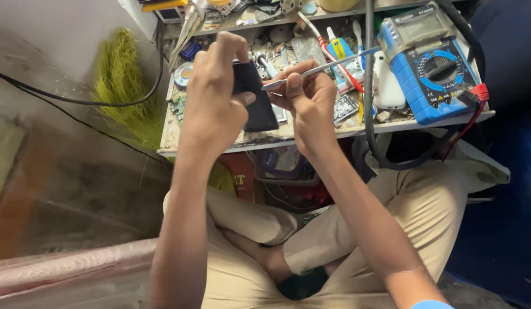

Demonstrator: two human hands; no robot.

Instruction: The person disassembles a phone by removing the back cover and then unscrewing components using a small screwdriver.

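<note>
My left hand (215,100) grips a black phone (255,103), held tilted above the front of a low cluttered workbench (265,140). My right hand (311,106) pinches metal tweezers (320,67), their flat tip resting against the phone's upper right edge. The tweezers' long end points up and to the right, over the bench. Both hands are close together, almost touching. My legs in beige trousers are crossed below the bench.
A blue multimeter (428,68) with red and black leads lies at the bench's right end. A white phone (388,83), small circuit boards (345,107), a solder reel (183,73) and brushes crowd the bench. A green straw broom (125,86) leans at left against the wall.
</note>
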